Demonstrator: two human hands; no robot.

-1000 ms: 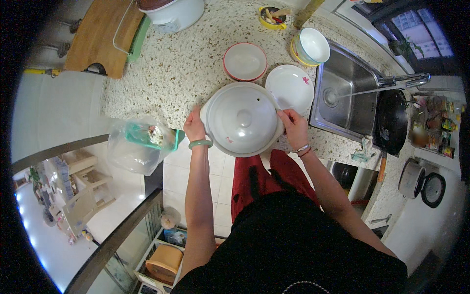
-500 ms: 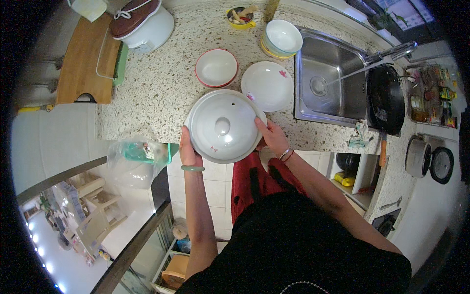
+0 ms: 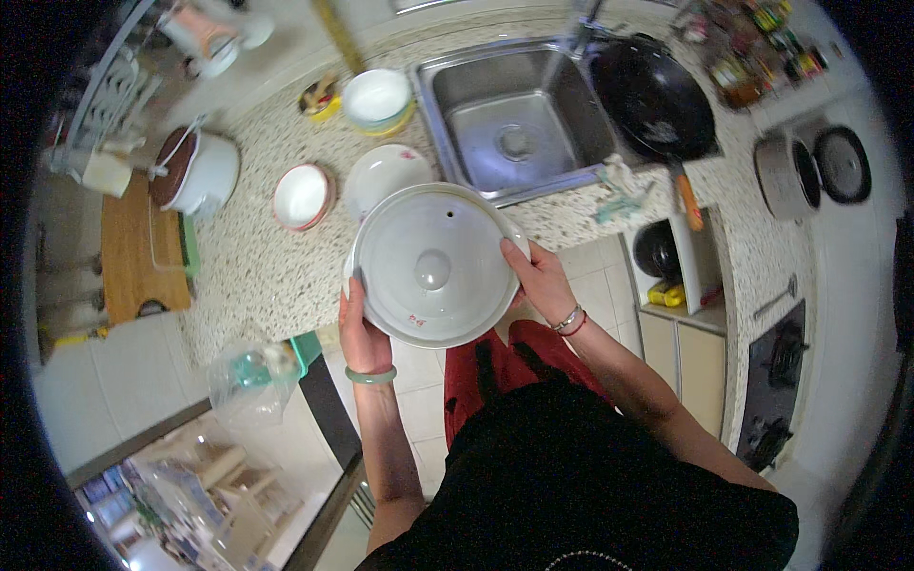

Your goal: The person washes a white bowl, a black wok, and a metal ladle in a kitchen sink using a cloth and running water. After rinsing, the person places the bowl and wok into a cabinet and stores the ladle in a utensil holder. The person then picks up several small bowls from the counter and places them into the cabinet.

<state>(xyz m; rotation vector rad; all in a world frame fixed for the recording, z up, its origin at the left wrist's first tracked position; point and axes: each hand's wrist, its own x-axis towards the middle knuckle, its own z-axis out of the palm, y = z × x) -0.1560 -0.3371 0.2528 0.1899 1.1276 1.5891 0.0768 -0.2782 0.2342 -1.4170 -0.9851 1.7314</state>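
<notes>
The counter point(image 3: 257, 276), speckled stone, fills the upper left and middle of the frame, bending round to the right edge. Set in it at upper centre is the steel sink point(image 3: 519, 119), with a black wok point(image 3: 652, 100) resting across its right rim. A wooden board point(image 3: 143, 252) lies at the left edge, and just above it stands a white cooker point(image 3: 200, 171) with a brown top.

At the centre, held over the counter's front edge and the tiled floor, is the white pot point(image 3: 433, 266), seen from above with its lid on, a round knob in the middle. It covers part of a white plate point(image 3: 381, 171) just above it. The left hand point(image 3: 360, 333) grips the pot's lower left rim: the thumb lies on top of the lid's edge, the other fingers go under and are hidden. The right hand point(image 3: 541, 281) clamps the right rim the same way, thumb on top pointing toward the upper left, fingers curled beneath. The pot thus sits between the two hands, pinched at opposite sides.

Smaller things: a pink-rimmed bowl point(image 3: 303, 195) left of the plate, a stack of bowls point(image 3: 378, 100) above it, and a clear bag point(image 3: 249, 381) at lower left.
</notes>
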